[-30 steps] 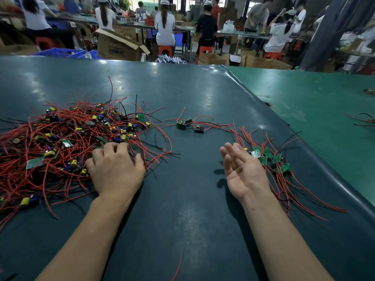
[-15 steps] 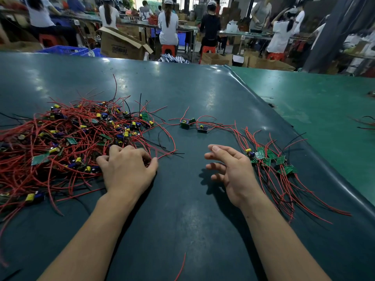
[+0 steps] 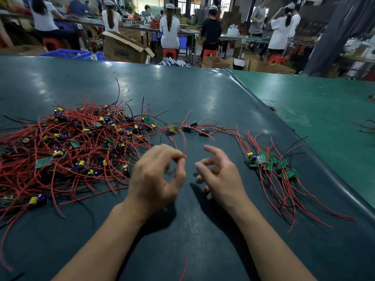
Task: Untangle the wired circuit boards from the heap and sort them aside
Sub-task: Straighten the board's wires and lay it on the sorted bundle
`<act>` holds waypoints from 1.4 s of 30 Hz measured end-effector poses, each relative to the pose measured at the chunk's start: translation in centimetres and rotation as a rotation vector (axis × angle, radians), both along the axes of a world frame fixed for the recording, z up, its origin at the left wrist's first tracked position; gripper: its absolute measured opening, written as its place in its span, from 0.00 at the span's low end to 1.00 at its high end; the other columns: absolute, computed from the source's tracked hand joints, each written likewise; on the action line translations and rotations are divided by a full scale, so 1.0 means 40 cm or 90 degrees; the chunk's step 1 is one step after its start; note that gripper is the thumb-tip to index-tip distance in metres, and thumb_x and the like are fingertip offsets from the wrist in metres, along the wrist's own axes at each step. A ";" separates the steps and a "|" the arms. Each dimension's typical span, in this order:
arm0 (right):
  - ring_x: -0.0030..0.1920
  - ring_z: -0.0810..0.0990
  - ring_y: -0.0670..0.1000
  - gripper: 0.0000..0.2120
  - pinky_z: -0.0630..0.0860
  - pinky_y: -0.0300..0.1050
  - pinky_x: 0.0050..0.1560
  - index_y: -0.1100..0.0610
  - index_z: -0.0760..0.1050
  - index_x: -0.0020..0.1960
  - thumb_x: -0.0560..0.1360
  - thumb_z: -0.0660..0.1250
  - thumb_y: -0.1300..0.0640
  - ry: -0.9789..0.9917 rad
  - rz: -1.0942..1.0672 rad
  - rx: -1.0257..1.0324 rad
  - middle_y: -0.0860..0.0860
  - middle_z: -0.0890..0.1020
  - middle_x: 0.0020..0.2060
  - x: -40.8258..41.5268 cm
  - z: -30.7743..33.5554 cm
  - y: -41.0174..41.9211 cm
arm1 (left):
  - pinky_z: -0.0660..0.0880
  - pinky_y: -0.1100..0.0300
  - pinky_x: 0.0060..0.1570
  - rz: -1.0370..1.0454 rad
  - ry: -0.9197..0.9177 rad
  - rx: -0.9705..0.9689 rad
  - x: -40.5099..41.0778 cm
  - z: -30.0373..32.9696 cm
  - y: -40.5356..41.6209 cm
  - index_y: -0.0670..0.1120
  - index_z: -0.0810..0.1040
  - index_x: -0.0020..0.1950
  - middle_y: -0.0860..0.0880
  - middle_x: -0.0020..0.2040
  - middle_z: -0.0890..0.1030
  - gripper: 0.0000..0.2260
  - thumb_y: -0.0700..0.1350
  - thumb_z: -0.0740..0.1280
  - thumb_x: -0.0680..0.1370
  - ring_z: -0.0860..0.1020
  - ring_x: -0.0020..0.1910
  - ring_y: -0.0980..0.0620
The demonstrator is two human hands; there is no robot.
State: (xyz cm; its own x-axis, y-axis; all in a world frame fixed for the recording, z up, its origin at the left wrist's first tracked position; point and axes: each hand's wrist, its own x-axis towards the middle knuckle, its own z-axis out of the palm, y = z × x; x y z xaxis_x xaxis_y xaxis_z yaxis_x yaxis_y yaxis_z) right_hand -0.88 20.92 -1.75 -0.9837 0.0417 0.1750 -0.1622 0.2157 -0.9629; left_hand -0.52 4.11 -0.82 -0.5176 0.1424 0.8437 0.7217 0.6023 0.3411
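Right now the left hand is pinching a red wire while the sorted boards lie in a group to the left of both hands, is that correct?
Not quite: the head view shows the sorted boards right of both hands; the heap is left. The left hand does pinch a red wire.

Factory floor: seated workers [image 3: 169,27] line long benches [image 3: 243,37] among cartons [image 3: 123,49].

dark table mat [image 3: 182,94] | green table [image 3: 324,102] beside | open cardboard box [image 3: 123,50] behind | workers seated on red stools [image 3: 169,52]
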 end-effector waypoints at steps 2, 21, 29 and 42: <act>0.37 0.83 0.51 0.31 0.79 0.48 0.31 0.43 0.65 0.71 0.75 0.71 0.62 0.045 0.033 0.072 0.47 0.80 0.46 -0.002 -0.004 0.000 | 0.74 0.56 0.39 -0.112 -0.030 -0.035 0.009 -0.004 0.019 0.40 0.79 0.43 0.49 0.40 0.78 0.05 0.40 0.65 0.76 0.74 0.36 0.50; 0.25 0.71 0.44 0.10 0.68 0.34 0.23 0.55 0.86 0.46 0.78 0.65 0.59 -0.135 0.044 -0.435 0.50 0.75 0.28 0.013 0.050 -0.017 | 0.73 0.65 0.27 -0.230 -0.498 0.308 0.002 -0.009 0.043 0.48 0.80 0.60 0.56 0.35 0.82 0.19 0.53 0.70 0.70 0.75 0.26 0.58; 0.27 0.73 0.45 0.07 0.67 0.34 0.23 0.56 0.85 0.44 0.76 0.68 0.60 -0.125 0.029 -0.373 0.51 0.79 0.31 0.009 0.031 -0.042 | 0.76 0.67 0.38 -0.245 -0.472 0.511 -0.007 -0.006 0.049 0.41 0.83 0.50 0.50 0.37 0.85 0.11 0.39 0.74 0.68 0.81 0.33 0.57; 0.22 0.69 0.41 0.08 0.64 0.32 0.20 0.60 0.80 0.39 0.77 0.68 0.62 -0.088 -0.213 -0.538 0.48 0.76 0.25 -0.028 0.050 0.035 | 0.77 0.64 0.34 -0.198 -0.455 0.655 -0.023 0.002 0.043 0.41 0.84 0.47 0.46 0.34 0.83 0.06 0.33 0.73 0.71 0.80 0.31 0.52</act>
State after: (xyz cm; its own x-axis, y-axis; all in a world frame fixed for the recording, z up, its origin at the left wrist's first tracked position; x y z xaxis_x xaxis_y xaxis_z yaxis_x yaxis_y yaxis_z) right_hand -2.00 22.30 0.25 -0.9073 0.3882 -0.1615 -0.0898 -0.5541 -0.8276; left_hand -1.42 5.82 -0.72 -0.9597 -0.2085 0.1883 0.2497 -0.3257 0.9119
